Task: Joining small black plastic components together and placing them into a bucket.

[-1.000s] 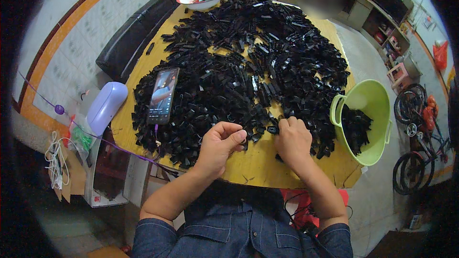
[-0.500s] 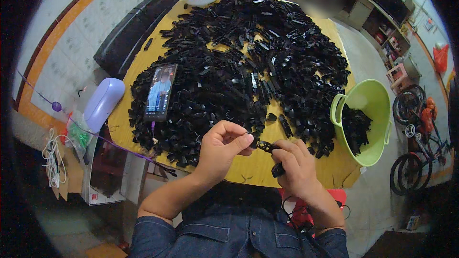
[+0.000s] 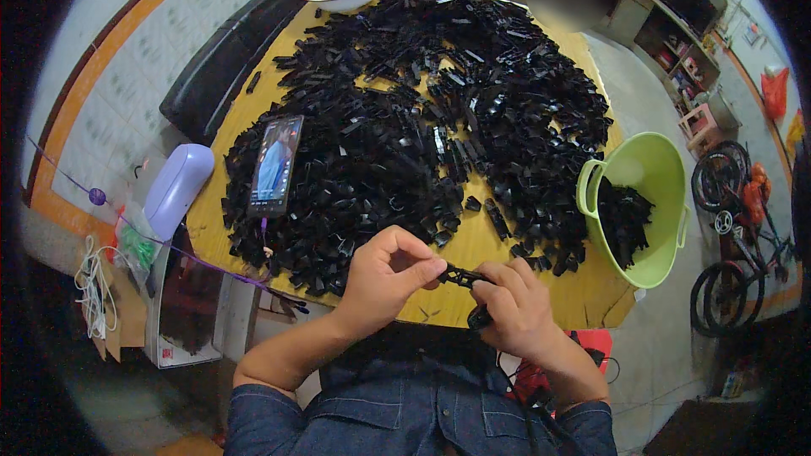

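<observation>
Close to the table's near edge, my left hand (image 3: 384, 277) pinches one end of a slim black plastic part (image 3: 461, 277) between thumb and forefinger. The other end sits in the closed fingers of my right hand (image 3: 519, 306), so the part spans both hands. A second black piece (image 3: 479, 317) pokes out below my right fingers, tucked against the palm. Beyond my hands spreads a wide heap of similar black plastic parts (image 3: 338, 173). What exactly my left fingertips cover is too small to make out.
A phone (image 3: 276, 162) with a lit screen leans on the heap at left, its purple cable running off the yellow table (image 3: 604, 295). At right stands a green tub (image 3: 667, 228) holding black pieces. A red-rimmed basin (image 3: 346, 0) is at the far left; bicycles (image 3: 731, 236) stand beyond.
Both hands stay on the same black part, which has shifted slightly down and left with my right hand. The whole view has moved a little.
</observation>
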A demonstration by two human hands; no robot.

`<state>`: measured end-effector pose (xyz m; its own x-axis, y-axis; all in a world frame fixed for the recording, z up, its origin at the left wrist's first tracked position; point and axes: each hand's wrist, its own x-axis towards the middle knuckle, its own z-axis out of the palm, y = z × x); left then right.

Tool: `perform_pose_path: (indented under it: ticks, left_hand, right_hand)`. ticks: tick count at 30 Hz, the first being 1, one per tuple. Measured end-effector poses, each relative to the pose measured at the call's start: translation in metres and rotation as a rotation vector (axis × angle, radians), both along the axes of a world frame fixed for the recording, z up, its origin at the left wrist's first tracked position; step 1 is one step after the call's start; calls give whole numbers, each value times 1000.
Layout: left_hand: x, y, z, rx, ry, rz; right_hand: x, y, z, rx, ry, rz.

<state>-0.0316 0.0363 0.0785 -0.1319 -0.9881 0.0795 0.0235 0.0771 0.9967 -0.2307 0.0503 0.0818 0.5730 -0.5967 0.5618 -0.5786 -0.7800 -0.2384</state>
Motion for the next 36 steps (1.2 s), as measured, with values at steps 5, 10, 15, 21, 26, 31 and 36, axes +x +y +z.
perform_pose_path:
  ticks: [5, 10, 15, 21, 26, 31, 36]
  left_hand:
    - [-6, 4, 4, 290, 208, 7]
    - [-6, 11, 6, 4, -46, 5]
    - [-3, -4, 4, 120, 276, -306]
    - [-27, 7, -12, 294, 449, -578]
    - [-32, -1, -19, 349, 356, -569]
    - [-29, 11, -26, 419, 297, -634]
    - [-26, 28, -21, 537, 302, -694]
  right_hand:
    - [6, 13, -6, -18, 15, -64]
    - [6, 16, -6, -75, -11, -111]
    - [16, 24, -5, 1, -7, 70]
    - [17, 33, -11, -27, 5, 68]
    - [16, 26, -11, 37, -12, 83]
    - [17, 43, -26, 4, 24, 52]
    - [19, 62, -36, 15, -7, 60]
